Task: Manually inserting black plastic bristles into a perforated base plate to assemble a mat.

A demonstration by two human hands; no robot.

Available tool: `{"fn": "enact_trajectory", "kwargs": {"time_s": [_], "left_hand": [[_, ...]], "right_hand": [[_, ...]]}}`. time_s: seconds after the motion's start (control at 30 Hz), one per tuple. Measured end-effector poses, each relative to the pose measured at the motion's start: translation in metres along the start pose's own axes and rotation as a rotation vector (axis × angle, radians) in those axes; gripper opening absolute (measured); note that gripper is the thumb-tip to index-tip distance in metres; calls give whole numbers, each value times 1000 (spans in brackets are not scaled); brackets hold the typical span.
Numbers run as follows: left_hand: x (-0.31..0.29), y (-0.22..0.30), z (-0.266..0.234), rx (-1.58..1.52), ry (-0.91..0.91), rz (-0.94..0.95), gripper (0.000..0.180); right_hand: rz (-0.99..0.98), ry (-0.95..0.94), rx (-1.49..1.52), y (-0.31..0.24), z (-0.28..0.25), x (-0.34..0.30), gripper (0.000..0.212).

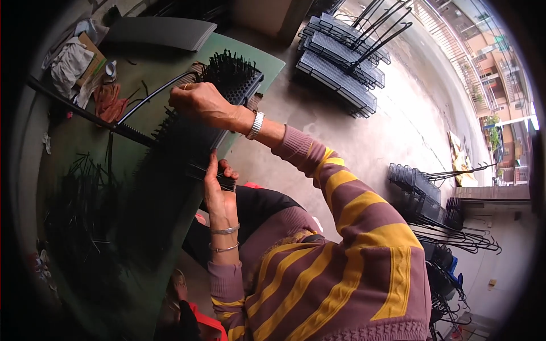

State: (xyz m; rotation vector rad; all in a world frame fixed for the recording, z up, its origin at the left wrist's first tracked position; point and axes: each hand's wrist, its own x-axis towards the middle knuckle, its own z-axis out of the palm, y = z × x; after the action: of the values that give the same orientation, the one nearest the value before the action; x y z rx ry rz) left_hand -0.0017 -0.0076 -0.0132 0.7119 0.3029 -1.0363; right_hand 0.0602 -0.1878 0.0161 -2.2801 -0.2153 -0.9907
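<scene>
A black perforated panel point(245, 91) with rows of dark upright pieces lies at the green table's edge. Over its middle is my right hand point(206, 104), fingers curled closed in a pinch; whatever sits between the fingertips is hidden. My left hand point(216, 181) is beside the panel's near end, closed around a small bundle of thin black strips point(199, 172). Dark tufts point(227, 67) stand up densely at the panel's far end. A curved black rod point(149, 95) rises beside the panel.
The green table point(185, 241) carries a heap of loose black strips point(85, 196), brown gloves point(108, 103), a white cloth point(69, 63) and a grey board point(162, 33). Black mesh racks with long hooked rods point(335, 71) stand on the floor; more racks point(418, 190) are stacked at right.
</scene>
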Motion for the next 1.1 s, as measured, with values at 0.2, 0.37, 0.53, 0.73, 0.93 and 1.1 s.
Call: {"fn": "enact_trajectory", "kwargs": {"time_s": [0.2, 0.37, 0.53, 0.73, 0.93, 1.1], "left_hand": [[4, -4, -3, -27, 31, 0, 28], [3, -5, -6, -30, 26, -2, 27], [5, 0, -8, -9, 49, 41, 29], [-2, -1, 7, -3, 121, 105, 19], [1, -5, 8, -3, 126, 116, 19], [0, -2, 10, 78, 158, 83, 24]], "right_hand": [[150, -90, -135, 3, 0, -6, 8], [92, -77, -279, 8, 12, 1, 9], [153, -66, -419, -3, 16, -12, 22], [627, -368, 324, -27, -37, -34, 20], [758, -450, 610, -42, -48, -39, 18], [740, -428, 691, -37, -52, -37, 13]]}}
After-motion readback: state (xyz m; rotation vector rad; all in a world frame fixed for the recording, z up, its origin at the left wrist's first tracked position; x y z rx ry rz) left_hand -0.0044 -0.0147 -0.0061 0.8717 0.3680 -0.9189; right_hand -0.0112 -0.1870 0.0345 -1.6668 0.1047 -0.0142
